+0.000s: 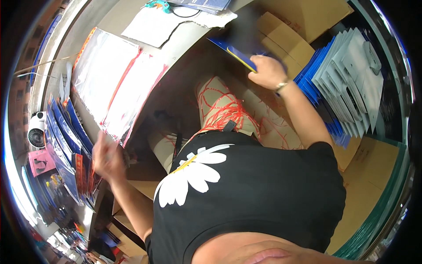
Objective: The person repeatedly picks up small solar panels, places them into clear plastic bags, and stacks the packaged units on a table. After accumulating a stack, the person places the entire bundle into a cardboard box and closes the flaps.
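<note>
My right hand point(269, 74) is closed on a flat blue folder with a yellow edge point(241, 58), held out over the gap between the table and the cartons. Part of the folder is smeared by motion. At the table's edge, my left hand point(107, 159) is by the lower corner of a stack of clear plastic bags point(107, 75) with red strips. Its fingers are blurred, so I cannot tell whether they grip the bags. Many thin red strips point(228, 112) lie tangled across my lap.
Blue packets point(66, 132) stand in a row left of the bags, near a small white fan point(37, 130). A white sheet point(154, 26) and teal snips point(157, 5) lie at the back. To the right, blue and white folders point(343, 79) are stacked among cardboard boxes point(373, 176).
</note>
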A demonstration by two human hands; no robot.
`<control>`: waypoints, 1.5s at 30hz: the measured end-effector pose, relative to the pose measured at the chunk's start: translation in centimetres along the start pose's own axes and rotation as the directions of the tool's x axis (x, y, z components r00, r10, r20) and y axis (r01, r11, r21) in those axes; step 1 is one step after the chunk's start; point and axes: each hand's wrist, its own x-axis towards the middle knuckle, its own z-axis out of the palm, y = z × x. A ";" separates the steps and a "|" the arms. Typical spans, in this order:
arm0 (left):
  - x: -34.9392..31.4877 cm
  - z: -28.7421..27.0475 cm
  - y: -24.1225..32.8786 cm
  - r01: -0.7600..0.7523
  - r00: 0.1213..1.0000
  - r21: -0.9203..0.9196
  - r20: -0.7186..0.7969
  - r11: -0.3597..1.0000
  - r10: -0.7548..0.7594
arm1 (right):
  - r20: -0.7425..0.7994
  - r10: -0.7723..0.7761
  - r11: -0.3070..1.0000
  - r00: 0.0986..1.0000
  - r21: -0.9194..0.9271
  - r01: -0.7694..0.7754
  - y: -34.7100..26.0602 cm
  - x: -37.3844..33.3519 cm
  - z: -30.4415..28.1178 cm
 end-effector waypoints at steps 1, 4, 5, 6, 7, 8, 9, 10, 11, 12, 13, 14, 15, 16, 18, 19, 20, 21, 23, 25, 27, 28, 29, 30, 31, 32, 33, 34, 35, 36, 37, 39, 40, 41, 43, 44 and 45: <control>0.2 3.1 1.2 0.014 0.996 -0.172 0.088 0.985 0.001 | 0.022 -0.066 0.996 0.998 0.067 0.064 -1.6 -0.9 -3.7; 3.3 7.8 6.9 -0.033 0.959 -0.409 0.245 0.912 0.145 | 0.173 -0.198 0.941 0.965 0.308 0.138 -5.3 -3.5 -13.0; 4.3 8.2 8.0 -0.053 0.963 -0.452 0.212 0.891 0.165 | 0.185 -0.272 0.908 0.944 0.374 0.188 -6.3 -3.8 -15.3; 5.4 7.9 8.4 0.005 0.952 -0.524 0.262 0.852 0.156 | 0.201 -0.359 0.865 0.912 0.438 0.244 -7.3 -3.9 -16.8; 5.3 9.3 7.8 0.123 0.961 -0.716 0.258 0.688 0.097 | 0.162 -0.413 0.787 0.896 0.560 0.261 -7.8 -4.2 -17.7; 6.1 8.9 7.9 0.323 0.897 -0.837 0.420 0.442 0.140 | 0.119 -0.478 0.677 0.870 0.681 0.279 -7.9 -4.6 -18.0; 7.3 9.0 8.3 0.547 0.794 -0.821 0.571 0.165 0.208 | 0.133 -0.420 0.659 0.898 0.725 0.201 -7.7 -5.4 -18.6; 8.4 8.9 8.4 0.488 0.740 -0.792 0.598 0.367 0.308 | 0.187 -0.417 0.618 0.890 0.776 0.126 -6.4 -5.5 -18.8; 8.2 8.6 8.7 0.504 0.749 -0.774 0.613 0.384 0.253 | 0.242 -0.417 0.571 0.876 0.819 0.046 -5.0 -5.5 -19.1; 8.4 6.0 9.6 0.555 0.729 -0.770 0.633 0.316 0.260 | 0.073 -0.413 0.314 0.908 0.947 0.066 -3.6 -5.5 -17.3; 7.9 6.8 9.8 0.357 0.850 -0.850 0.468 0.388 0.241 | -0.094 -0.404 0.035 0.910 0.992 0.117 -2.3 -5.1 -15.4; 7.6 6.9 9.2 0.369 0.860 -0.851 0.465 0.375 0.208 | -0.132 -0.384 -0.233 0.914 0.972 0.043 -3.1 -4.4 -14.5; 6.9 5.9 8.3 0.432 0.879 -0.866 0.466 0.251 0.097 | -0.146 -0.436 -0.307 0.888 0.952 0.006 -1.5 -3.4 -12.8; 6.2 5.4 8.2 0.473 0.879 -0.871 0.476 0.130 -0.010 | -0.186 -0.542 -0.348 0.820 0.938 -0.017 0.0 -1.7 -9.8; 6.0 6.3 5.9 0.426 0.900 -0.899 0.433 -0.096 -0.056 | -0.123 -0.484 -0.112 0.866 0.991 0.078 0.1 0.2 -5.8; 6.0 5.6 5.8 0.447 0.884 -0.895 0.442 -0.005 -0.151 | -0.080 -0.284 0.168 0.955 0.977 0.132 -1.3 0.3 -4.7; 6.3 3.9 6.5 0.477 0.864 -0.875 0.450 0.083 -0.225 | -0.128 -0.208 0.117 0.970 0.981 0.155 -3.6 0.3 -5.0; 6.4 4.6 4.4 0.513 0.858 -0.818 0.474 0.261 -0.200 | -0.171 -0.143 0.062 0.975 0.982 0.181 -6.3 1.1 -5.6; 6.7 7.2 -0.7 0.448 0.891 -0.746 0.419 0.492 -0.176 | -0.315 -0.067 0.163 0.947 0.933 0.322 -8.6 2.4 -7.2; 6.8 10.1 -8.1 0.316 0.939 -0.531 0.292 0.786 -0.180 | -0.326 -0.084 0.184 0.942 0.924 0.336 -4.5 4.5 -9.0; 6.8 11.7 -12.5 0.424 0.891 -0.218 0.274 0.879 -0.362 | -0.297 -0.057 0.071 0.953 0.951 0.301 -2.0 5.9 -11.3; 6.2 11.7 -14.3 0.299 0.932 -0.041 0.227 0.953 -0.283 | -0.258 -0.030 -0.070 0.966 0.964 0.255 -1.4 6.4 -12.3; 5.3 11.7 -16.9 0.177 0.961 0.156 0.186 0.972 -0.205 | -0.210 -0.027 -0.220 0.977 0.955 0.199 -1.1 7.5 -13.2; 4.9 12.2 -18.1 0.050 0.980 0.342 0.167 0.938 -0.113 | -0.207 -0.092 -0.293 0.974 0.940 0.173 0.4 8.9 -13.5; 5.8 12.5 -16.7 0.099 0.965 0.302 0.204 0.948 -0.166 | -0.218 -0.130 -0.352 0.967 0.922 0.161 3.2 10.0 -13.7; 6.7 12.3 -14.5 0.145 0.941 0.263 0.261 0.954 -0.215 | -0.161 -0.526 -0.397 0.835 0.915 -0.073 4.9 11.9 -13.8; 7.3 11.7 -13.1 0.198 0.914 0.240 0.305 0.951 -0.267 | -0.073 -0.840 -0.254 0.538 0.929 -0.270 6.0 14.0 -14.3; 7.2 12.1 -14.3 0.239 0.925 0.176 0.257 0.955 -0.279 | 0.020 -0.872 -0.168 0.489 0.926 -0.337 6.1 16.3 -13.9; 6.6 13.0 -16.5 0.287 0.930 0.113 0.205 0.951 -0.304 | 0.115 -0.897 -0.074 0.427 0.914 -0.400 5.7 18.8 -13.5; 6.1 13.7 -18.0 0.325 0.931 0.043 0.159 0.945 -0.328 | 0.065 -0.923 -0.125 0.380 0.882 -0.454 4.3 20.3 -11.6; 5.7 13.3 -18.5 0.297 0.944 0.105 0.117 0.949 -0.309 | 0.083 -0.976 -0.027 0.202 0.873 -0.487 0.6 20.6 -10.7; 6.2 11.2 -17.9 0.225 0.970 0.232 0.039 0.946 -0.240 | 0.205 -0.977 0.195 -0.054 0.769 -0.609 -4.8 20.5 -8.9; 6.9 10.8 -16.3 0.210 0.963 0.203 0.126 0.957 -0.238 | 0.313 -0.934 0.340 -0.170 0.645 -0.684 -5.7 21.4 -7.9; 6.9 10.0 -14.7 0.207 0.946 0.191 0.211 0.960 -0.246 | 0.401 -0.867 0.477 -0.297 0.488 -0.731 -6.9 22.7 -6.2; 7.2 9.6 -13.6 0.256 0.911 0.092 0.309 0.962 -0.272 | 0.366 -0.895 0.360 -0.255 0.256 -0.897 -6.7 23.4 -0.5; 6.5 9.2 -14.0 0.333 0.887 0.035 0.326 0.942 -0.325 | 0.472 -0.881 0.166 0.047 0.400 -0.902 -9.0 21.4 1.2; 6.5 9.1 -14.1 0.392 0.868 -0.038 0.345 0.919 -0.357 | 0.532 -0.764 0.040 0.365 0.603 -0.797 -10.9 18.6 1.9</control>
